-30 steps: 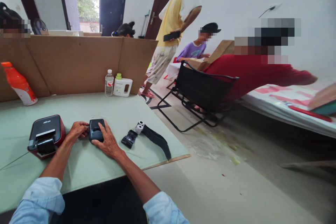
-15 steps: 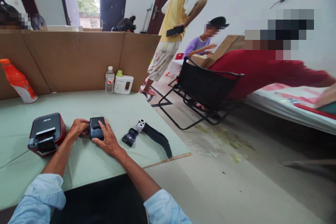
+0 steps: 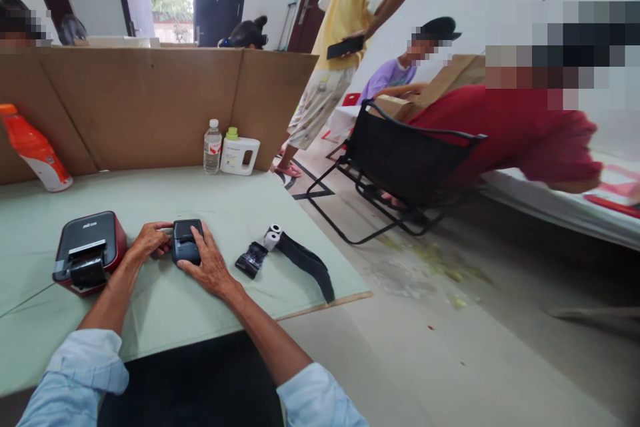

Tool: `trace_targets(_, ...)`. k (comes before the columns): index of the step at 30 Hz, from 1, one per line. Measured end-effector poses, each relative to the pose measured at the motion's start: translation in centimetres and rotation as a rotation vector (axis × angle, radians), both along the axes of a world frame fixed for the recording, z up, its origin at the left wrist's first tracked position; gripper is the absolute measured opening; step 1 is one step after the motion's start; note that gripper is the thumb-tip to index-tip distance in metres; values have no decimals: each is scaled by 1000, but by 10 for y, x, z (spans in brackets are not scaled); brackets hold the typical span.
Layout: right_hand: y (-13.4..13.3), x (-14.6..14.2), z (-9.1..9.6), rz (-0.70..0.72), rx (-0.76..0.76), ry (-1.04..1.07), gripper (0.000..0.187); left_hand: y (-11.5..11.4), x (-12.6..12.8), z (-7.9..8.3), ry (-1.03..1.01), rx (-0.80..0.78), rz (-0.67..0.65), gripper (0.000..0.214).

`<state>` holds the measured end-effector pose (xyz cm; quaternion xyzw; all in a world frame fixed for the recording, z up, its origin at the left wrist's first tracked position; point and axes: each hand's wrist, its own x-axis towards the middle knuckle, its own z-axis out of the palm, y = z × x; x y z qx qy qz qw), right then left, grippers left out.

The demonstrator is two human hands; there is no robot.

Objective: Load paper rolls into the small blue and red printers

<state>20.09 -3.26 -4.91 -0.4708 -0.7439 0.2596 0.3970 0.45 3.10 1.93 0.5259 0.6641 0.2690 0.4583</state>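
A small dark portable printer [image 3: 186,250] lies on the pale green table. My right hand [image 3: 213,263] grips its right side, with fingers on top and the thumb along the near edge. At its left side, my left hand [image 3: 151,240] has curled fingers pressed close to the casing; what they pinch, if anything, is hidden. A larger black and red label printer [image 3: 90,250] stands beside my left forearm. To the right of my right hand are two small white paper rolls [image 3: 273,237], a dark wrapped packet [image 3: 251,259] and a black strap [image 3: 307,263].
A cardboard screen [image 3: 165,110] borders the table's back. Before it stand a water bottle [image 3: 213,147], a white jug [image 3: 240,153] and an orange bottle [image 3: 37,150]. A black folding chair [image 3: 400,160] holds a person in red [image 3: 530,133]. The table edge [image 3: 325,305] runs at right.
The view has shifted slightly. Both hands keep nearly the same pose at the portable printer. The person in red has drawn the outstretched arm in and lower.
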Motion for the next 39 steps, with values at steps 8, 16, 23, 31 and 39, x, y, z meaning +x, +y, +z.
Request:
trace_targets(8, -1, 1, 6, 11, -38, 22, 99, -2, -2, -10, -2, 91, -37, 62)
trace_targets(16, 3, 4, 10, 23, -44, 44, 100, -7, -7, -17, -56, 400, -164, 62)
trace_targets(23, 6, 5, 10, 17, -54, 74, 103, -4, -11, -21, -111, 513, -323, 62)
trace_targets(31, 6, 4, 6, 0, -31, 114, 108, -6, -13, -23, -100, 561, -374, 62)
trace_targets(39, -3, -4, 2, -29, -34, 113, 109, -21, -15, -20, -6, 566, -380, 59)
